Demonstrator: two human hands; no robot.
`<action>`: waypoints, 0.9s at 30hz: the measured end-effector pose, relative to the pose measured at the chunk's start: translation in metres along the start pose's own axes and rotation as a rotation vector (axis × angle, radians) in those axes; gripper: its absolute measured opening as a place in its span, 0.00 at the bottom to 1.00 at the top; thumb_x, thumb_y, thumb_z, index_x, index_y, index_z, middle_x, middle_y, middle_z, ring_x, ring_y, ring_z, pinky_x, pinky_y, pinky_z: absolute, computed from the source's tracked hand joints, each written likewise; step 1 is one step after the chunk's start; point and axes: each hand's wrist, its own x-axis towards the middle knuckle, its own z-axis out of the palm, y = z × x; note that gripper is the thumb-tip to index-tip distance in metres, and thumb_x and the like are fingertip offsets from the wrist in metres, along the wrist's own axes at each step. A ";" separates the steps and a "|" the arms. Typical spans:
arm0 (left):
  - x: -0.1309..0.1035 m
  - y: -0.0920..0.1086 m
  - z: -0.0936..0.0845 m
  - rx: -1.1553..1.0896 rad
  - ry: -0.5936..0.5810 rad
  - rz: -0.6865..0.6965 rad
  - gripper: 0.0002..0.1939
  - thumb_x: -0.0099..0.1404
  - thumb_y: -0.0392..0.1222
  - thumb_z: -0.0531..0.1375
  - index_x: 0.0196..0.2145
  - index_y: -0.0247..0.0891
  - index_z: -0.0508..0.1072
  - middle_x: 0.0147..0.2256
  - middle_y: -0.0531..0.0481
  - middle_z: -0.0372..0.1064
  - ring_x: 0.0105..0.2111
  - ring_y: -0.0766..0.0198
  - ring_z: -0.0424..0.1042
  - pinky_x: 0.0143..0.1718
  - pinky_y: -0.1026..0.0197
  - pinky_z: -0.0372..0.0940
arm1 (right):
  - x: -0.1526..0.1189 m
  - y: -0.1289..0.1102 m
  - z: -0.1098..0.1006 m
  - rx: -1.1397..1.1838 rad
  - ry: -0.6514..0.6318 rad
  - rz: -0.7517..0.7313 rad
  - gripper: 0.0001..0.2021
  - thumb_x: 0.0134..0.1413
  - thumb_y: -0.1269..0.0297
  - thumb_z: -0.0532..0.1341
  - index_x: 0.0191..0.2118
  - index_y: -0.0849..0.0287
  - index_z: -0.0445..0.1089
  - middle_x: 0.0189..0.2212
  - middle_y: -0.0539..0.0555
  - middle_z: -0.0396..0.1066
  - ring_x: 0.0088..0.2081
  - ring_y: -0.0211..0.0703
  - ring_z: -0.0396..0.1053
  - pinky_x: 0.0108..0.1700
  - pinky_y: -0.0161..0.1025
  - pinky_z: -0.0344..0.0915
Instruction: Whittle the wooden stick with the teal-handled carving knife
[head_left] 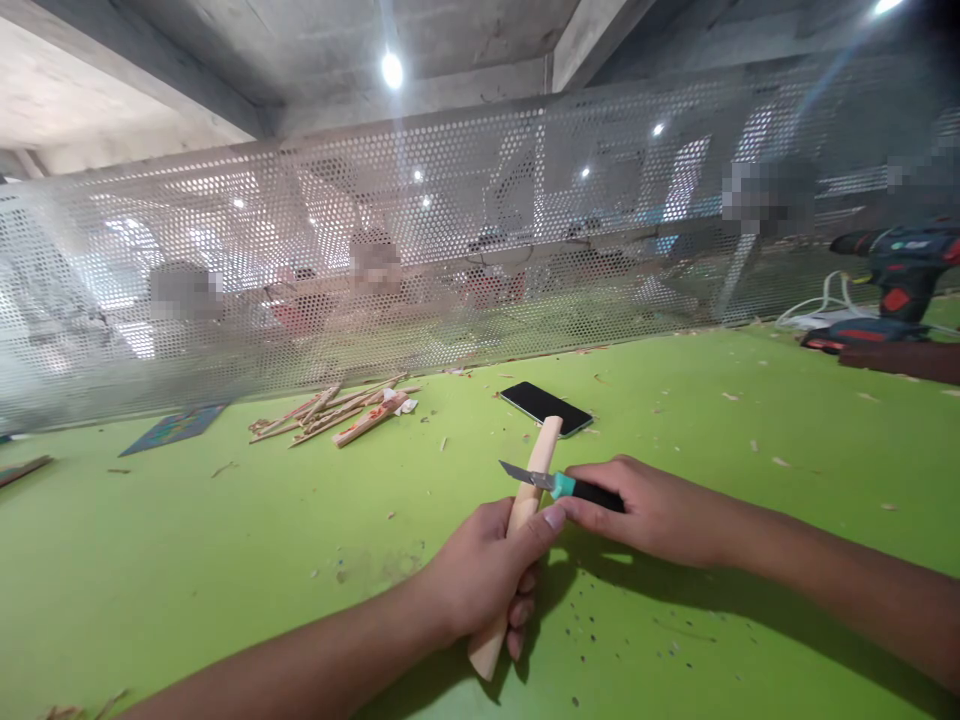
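My left hand (499, 565) is wrapped round a pale strip of wood (546, 445), which slants away from me with its lower end near the table. In my right hand (637, 510) is a utility knife (562, 486) with a teal and black handle. Its blade (517, 472) lies across the upper part of the wood and points left. My left thumb is close to the knife's handle and the right fingers. Beyond the wood's far end a dark smartphone (546, 405) lies flat.
The green table (262, 560) carries scattered shavings. Thin wooden sticks (330, 412) lie in a pile at the back, with a flat blue-grey sheet (172, 428) to their left. A cordless drill (900, 280) stands far right. A perforated metal screen (450, 250) borders the back; blurred people are behind it.
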 end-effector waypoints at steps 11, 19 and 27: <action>0.001 -0.001 -0.001 0.005 0.006 -0.001 0.28 0.63 0.69 0.61 0.37 0.42 0.59 0.20 0.63 0.57 0.14 0.73 0.57 0.12 0.68 0.63 | 0.000 0.001 0.001 -0.006 0.005 -0.008 0.23 0.68 0.42 0.56 0.32 0.58 0.65 0.25 0.49 0.67 0.26 0.40 0.62 0.28 0.36 0.53; 0.001 -0.002 0.000 -0.003 0.013 0.000 0.27 0.63 0.69 0.61 0.35 0.43 0.59 0.19 0.63 0.56 0.13 0.73 0.57 0.11 0.68 0.63 | -0.001 -0.008 0.000 -0.073 0.055 -0.018 0.21 0.66 0.43 0.58 0.33 0.57 0.68 0.25 0.51 0.71 0.25 0.42 0.65 0.26 0.37 0.53; 0.003 -0.002 0.000 -0.107 0.063 -0.012 0.27 0.62 0.69 0.61 0.35 0.43 0.59 0.18 0.65 0.54 0.13 0.74 0.52 0.11 0.69 0.61 | -0.002 -0.018 0.005 -0.184 0.194 0.084 0.25 0.68 0.41 0.50 0.35 0.57 0.71 0.22 0.52 0.71 0.23 0.45 0.64 0.25 0.39 0.51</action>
